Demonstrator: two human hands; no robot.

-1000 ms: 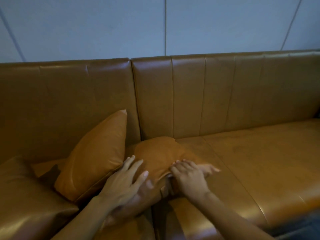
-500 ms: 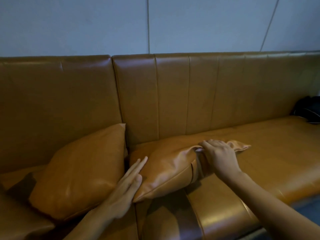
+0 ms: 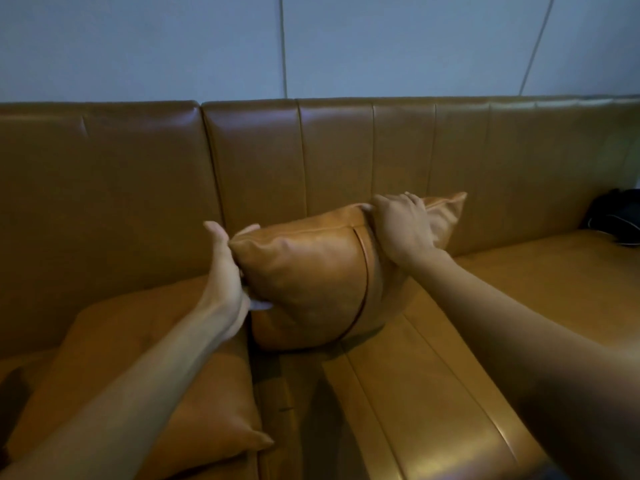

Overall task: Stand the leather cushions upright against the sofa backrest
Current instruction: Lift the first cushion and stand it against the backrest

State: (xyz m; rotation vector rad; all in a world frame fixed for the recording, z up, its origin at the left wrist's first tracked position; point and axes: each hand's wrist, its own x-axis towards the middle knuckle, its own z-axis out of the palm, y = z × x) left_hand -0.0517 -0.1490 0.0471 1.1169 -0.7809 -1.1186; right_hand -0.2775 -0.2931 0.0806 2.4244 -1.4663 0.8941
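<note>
— On the seat (image 3: pixel 502 306), against the backrest (image 3: pixel 346 157): where's the cushion (image 3: pixel 304 271)?
— Nearly upright there, its bottom edge on the seat.
— And the hands?
— Left hand (image 3: pixel 225 271) clasps its left edge, fingers closed round it. Right hand (image 3: pixel 401 226) grips the top edge, fingers curled over.
— Anything else?
— A second cushion (image 3: pixel 138 358) lies flat, lower left.

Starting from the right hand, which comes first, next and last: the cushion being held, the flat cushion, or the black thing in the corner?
1. Held cushion: under the right hand, touching.
2. Black thing: far right on the seat.
3. Flat cushion: lower left, lying down.
The last two are nearly too close to call.
</note>
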